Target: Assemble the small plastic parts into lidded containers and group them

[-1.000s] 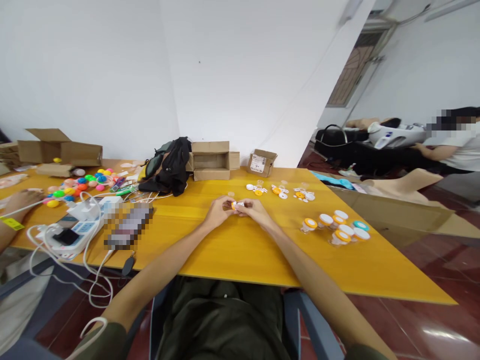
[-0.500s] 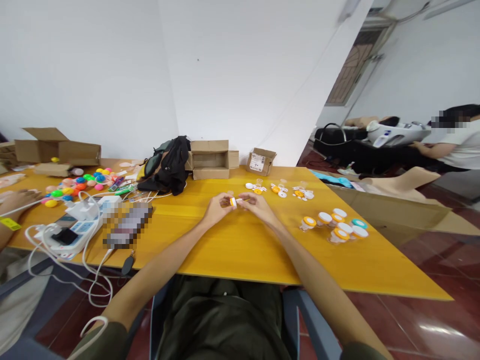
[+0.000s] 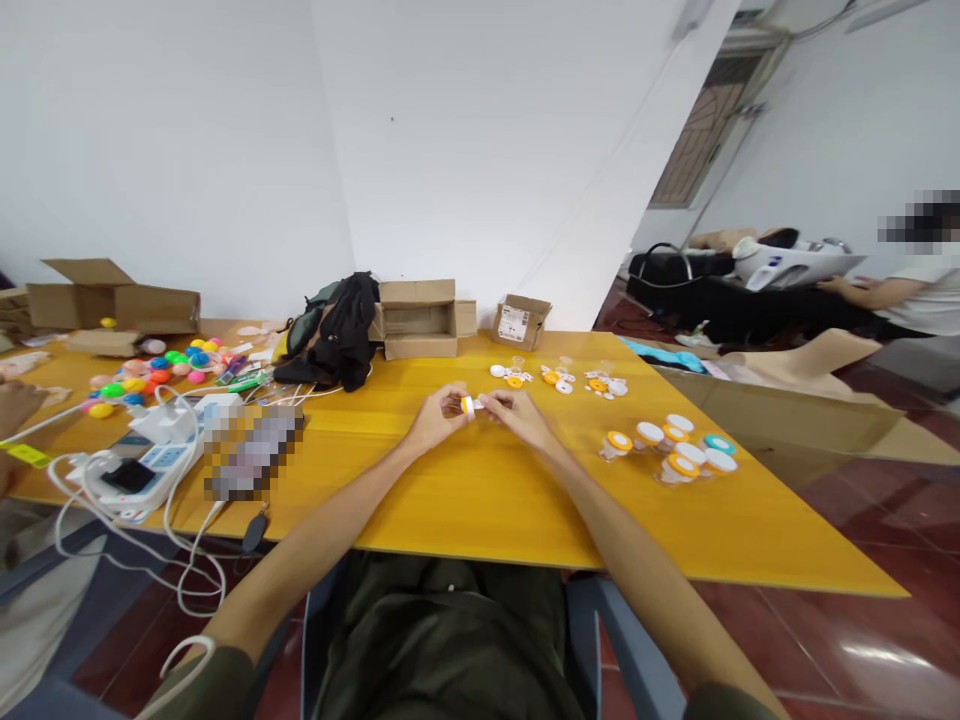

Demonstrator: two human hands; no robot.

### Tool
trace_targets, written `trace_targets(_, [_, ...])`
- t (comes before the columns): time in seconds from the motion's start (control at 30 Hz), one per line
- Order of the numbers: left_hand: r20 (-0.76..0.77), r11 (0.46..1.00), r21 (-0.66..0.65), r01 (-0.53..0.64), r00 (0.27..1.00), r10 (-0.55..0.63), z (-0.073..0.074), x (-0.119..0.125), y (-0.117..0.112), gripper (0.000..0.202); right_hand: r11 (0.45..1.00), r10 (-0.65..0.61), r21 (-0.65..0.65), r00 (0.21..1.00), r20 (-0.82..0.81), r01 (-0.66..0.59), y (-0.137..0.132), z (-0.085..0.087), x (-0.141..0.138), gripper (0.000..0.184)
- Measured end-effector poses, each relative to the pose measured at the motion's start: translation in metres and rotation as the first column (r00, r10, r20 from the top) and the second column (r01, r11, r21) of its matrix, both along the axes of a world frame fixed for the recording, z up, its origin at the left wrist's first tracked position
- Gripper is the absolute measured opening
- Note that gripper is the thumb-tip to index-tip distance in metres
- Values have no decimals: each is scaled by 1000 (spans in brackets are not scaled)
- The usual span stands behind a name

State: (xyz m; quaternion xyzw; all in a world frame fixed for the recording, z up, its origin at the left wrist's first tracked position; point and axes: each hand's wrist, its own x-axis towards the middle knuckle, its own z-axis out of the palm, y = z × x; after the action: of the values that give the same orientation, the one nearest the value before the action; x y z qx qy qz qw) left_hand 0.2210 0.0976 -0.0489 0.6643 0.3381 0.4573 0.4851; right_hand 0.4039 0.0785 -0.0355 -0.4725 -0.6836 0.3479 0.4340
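Left hand [image 3: 435,420] and right hand [image 3: 517,415], fingers pinched together, jointly hold a small round orange-and-white capped vial [image 3: 468,405] just above the smooth yellow tabletop [image 3: 480,500], with a cluster of similar clear plastic vials [image 3: 671,450] standing to the right.

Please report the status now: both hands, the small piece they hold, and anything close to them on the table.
Left hand and right hand pinch one small orange-and-white cap above the yellow table. Capped jars grouped to the right, apart. Nothing between the hands.
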Motion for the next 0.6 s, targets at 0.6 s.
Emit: trace_targets(0.6, [127,998,-61,26,992,-18,3,-2,0,42,995,61,-64,956,-287,-83,-1,-3,-5,37])
